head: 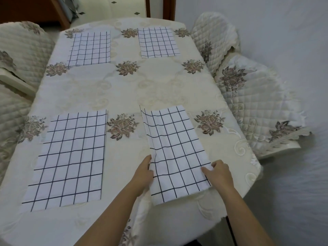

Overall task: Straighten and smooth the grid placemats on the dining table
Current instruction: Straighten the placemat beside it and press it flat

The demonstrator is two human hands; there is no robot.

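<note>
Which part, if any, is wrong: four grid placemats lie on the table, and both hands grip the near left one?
Wrong placemat. The head view shows the left hand and right hand gripping the near right placemat by its side edges. The count of four on the table is right.

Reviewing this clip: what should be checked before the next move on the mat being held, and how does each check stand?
1. Both hands on the near-right placemat, left hand at its left edge, right hand at its right edge: ok.
2. Grip, pinching or pressing: cannot tell.
3. Surface smooth: not ok, a ridge runs along its left side.
4. Lined up with the near-left placemat: not ok, it sits skewed.
5. Far-left placemat and far-right placemat flat: ok.
</note>
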